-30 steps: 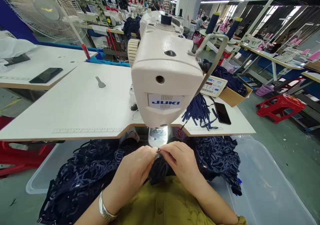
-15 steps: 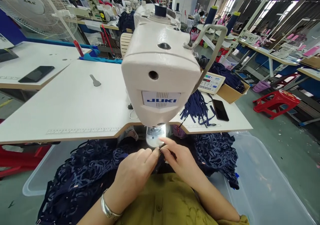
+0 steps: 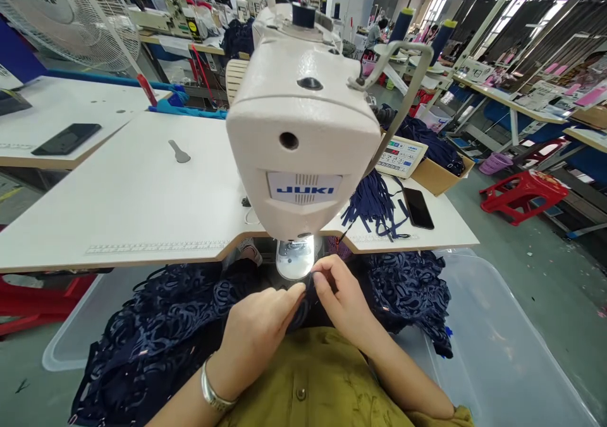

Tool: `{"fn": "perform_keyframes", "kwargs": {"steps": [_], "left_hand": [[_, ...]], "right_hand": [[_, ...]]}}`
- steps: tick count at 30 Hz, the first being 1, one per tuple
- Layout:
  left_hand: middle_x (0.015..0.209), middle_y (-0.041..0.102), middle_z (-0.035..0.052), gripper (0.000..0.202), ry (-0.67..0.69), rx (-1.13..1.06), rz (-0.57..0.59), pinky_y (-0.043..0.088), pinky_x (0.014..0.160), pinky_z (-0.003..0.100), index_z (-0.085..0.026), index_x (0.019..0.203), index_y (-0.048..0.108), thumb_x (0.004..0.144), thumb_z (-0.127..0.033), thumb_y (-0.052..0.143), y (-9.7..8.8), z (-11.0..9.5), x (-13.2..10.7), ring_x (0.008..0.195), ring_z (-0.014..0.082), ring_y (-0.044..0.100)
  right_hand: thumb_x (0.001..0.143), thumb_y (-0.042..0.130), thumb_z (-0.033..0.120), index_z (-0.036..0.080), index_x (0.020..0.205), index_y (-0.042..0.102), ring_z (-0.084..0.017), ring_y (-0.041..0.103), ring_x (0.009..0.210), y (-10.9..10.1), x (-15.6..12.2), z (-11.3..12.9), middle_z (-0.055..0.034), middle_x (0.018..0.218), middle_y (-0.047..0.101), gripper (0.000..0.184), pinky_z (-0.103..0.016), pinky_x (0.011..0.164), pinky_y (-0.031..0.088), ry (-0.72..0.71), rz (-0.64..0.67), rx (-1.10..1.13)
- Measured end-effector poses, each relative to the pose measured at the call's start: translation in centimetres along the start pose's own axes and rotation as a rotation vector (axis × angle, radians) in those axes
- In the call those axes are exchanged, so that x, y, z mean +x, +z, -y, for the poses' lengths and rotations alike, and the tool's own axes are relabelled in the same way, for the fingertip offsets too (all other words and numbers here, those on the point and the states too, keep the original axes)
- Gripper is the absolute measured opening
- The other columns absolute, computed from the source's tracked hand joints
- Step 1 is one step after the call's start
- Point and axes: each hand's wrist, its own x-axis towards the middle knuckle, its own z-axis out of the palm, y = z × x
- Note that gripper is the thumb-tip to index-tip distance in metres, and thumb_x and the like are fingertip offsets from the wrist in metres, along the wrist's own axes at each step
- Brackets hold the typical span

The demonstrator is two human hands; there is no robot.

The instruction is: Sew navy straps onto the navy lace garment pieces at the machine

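My left hand (image 3: 258,324) is closed, thumb and fingers pressed together on dark navy fabric just in front of the sewing machine's free arm (image 3: 293,267). Slightly higher and to its right, my right hand (image 3: 345,295) pinches a thin dark strip of that fabric close to the arm's tip. A small gap separates the two hands. Dark navy lace garments (image 3: 165,329) are heaped across my lap, with another part of the lace (image 3: 410,294) on the right. The white sewing machine head (image 3: 303,123) stands over the lit arm; its needle is hidden.
The white table (image 3: 156,193) bears a flat metal piece (image 3: 179,151), a bundle of navy strips (image 3: 372,202), a phone (image 3: 418,209) and a control panel (image 3: 402,157). Clear plastic bins (image 3: 502,345) flank my lap. A red stool (image 3: 524,196) stands right, a fan (image 3: 71,19) left.
My hands have drawn slightly apart. The right hand has shifted a little right and its outstretched index finger has curled in; the left hand stays near the same spot.
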Motion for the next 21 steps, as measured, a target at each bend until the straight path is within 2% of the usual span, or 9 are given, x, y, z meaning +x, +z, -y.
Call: {"fn": "perform_keyframes", "kwargs": {"steps": [2,5,8,10,13,16,18,21], "left_hand": [[0.069,0.062,-0.0010,0.021,-0.020,-0.048,0.062,0.038,0.055,0.026,-0.020,0.110,0.057,0.095,-0.026,0.045,-0.4,0.4,-0.1,0.059,0.0132,0.058],[0.075,0.065,0.0010,0.023,-0.048,-0.087,0.175,0.040,0.056,0.027,-0.019,0.106,0.060,0.096,-0.026,0.041,-1.1,0.6,0.2,0.065,0.0145,0.061],[0.071,0.063,-0.0003,0.024,-0.080,-0.144,0.306,0.040,0.056,0.027,-0.020,0.090,0.062,0.096,-0.027,0.040,-1.4,0.6,0.7,0.062,0.0144,0.057],[0.069,0.061,-0.0003,0.026,-0.083,-0.162,0.353,0.041,0.057,0.028,-0.021,0.082,0.062,0.096,-0.027,0.041,-1.2,0.7,1.0,0.063,0.0154,0.055],[0.082,0.066,0.0025,0.024,-0.083,-0.152,0.308,0.047,0.071,0.033,-0.021,0.086,0.064,0.095,-0.025,0.042,-0.6,1.3,0.9,0.078,0.0184,0.059],[0.101,0.068,0.0088,0.025,-0.197,-0.118,0.200,0.046,0.092,0.043,-0.017,0.099,0.065,0.094,-0.028,0.044,0.2,2.1,0.3,0.096,0.0225,0.061],[0.108,0.068,0.0095,0.029,-0.278,-0.242,0.245,0.047,0.095,0.042,-0.017,0.107,0.064,0.095,-0.032,0.043,0.7,2.4,-0.1,0.101,0.0224,0.062],[0.115,0.067,0.0063,0.032,-0.369,-0.646,0.385,0.050,0.093,0.035,-0.020,0.115,0.062,0.093,-0.038,0.047,1.3,2.0,-0.4,0.106,0.0199,0.062]], "right_hand": [[0.094,0.049,0.022,0.021,0.109,0.051,-0.013,0.055,0.084,-0.8,-0.2,0.0,-0.0032,0.100,0.054,0.015,-0.024,0.076,0.047,-0.094,0.084,-0.096],[0.095,0.051,0.025,0.023,0.114,0.054,-0.015,0.055,0.084,-1.5,-0.6,0.0,-0.0055,0.107,0.055,0.019,-0.026,0.073,0.047,-0.269,0.190,-0.388],[0.096,0.045,0.020,0.021,0.107,0.060,-0.019,0.052,0.081,-1.2,-1.2,-0.1,-0.0057,0.094,0.061,0.018,-0.030,0.068,0.044,-0.368,0.261,-0.567],[0.097,0.044,0.019,0.018,0.102,0.062,-0.019,0.051,0.077,-0.8,-1.4,-0.2,-0.0057,0.084,0.062,0.019,-0.030,0.063,0.041,-0.368,0.296,-0.625],[0.096,0.046,0.020,0.018,0.096,0.064,-0.017,0.052,0.079,-0.3,-1.6,-1.2,-0.0049,0.084,0.062,0.019,-0.028,0.066,0.042,-0.221,0.305,-0.516],[0.094,0.051,0.025,0.019,0.089,0.067,-0.014,0.056,0.080,0.0,-1.6,-2.6,-0.0022,0.083,0.060,0.017,-0.025,0.071,0.044,0.046,0.236,-0.141],[0.092,0.055,0.031,0.020,0.087,0.069,-0.013,0.056,0.076,0.4,-1.6,-3.4,-0.0009,0.081,0.059,0.018,-0.024,0.070,0.044,0.211,0.191,0.098],[0.087,0.060,0.038,0.019,0.085,0.071,-0.013,0.054,0.072,1.4,-1.9,-3.8,0.0002,0.078,0.057,0.022,-0.024,0.067,0.044,0.368,0.138,0.383]]}}
